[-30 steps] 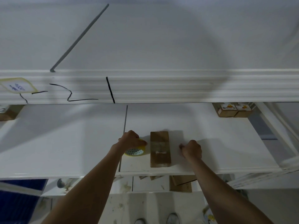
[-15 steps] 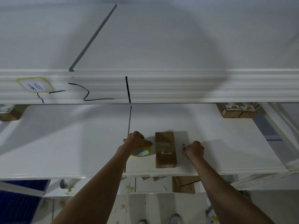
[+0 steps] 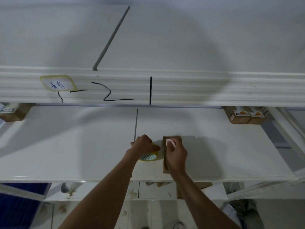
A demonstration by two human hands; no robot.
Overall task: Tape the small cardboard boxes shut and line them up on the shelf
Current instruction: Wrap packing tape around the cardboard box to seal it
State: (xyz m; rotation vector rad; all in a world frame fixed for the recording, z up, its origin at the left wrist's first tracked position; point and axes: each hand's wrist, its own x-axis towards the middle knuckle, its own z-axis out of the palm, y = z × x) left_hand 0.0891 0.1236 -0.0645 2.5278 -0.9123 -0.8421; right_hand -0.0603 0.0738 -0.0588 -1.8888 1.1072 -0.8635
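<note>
Head view, from the left edge of the shelf [image 3: 66, 146]: 1 small brown box [image 3: 14, 114] sits at the far left corner, partly under the ribbed white beam [image 3: 198, 90] of the level above. That beam carries a yellow-edged label [image 3: 57, 83] with blue writing and black marker strokes. Near the front edge, around the middle of the shelf, my left hand [image 3: 143, 145] rests on the roll of yellow tape [image 3: 149, 157], fingers curled over its top. Just right of the roll lies the cardboard box [image 3: 165, 146], long side running front to back, close to the front edge. My right hand [image 3: 175, 154] lies on top of it with the fingers bent down onto its lid; whether they pinch a tape end I cannot tell, as the hand is blurred. At the far right corner 2 more small boxes [image 3: 245, 115] with printed labels stand side by side, touching.
</note>
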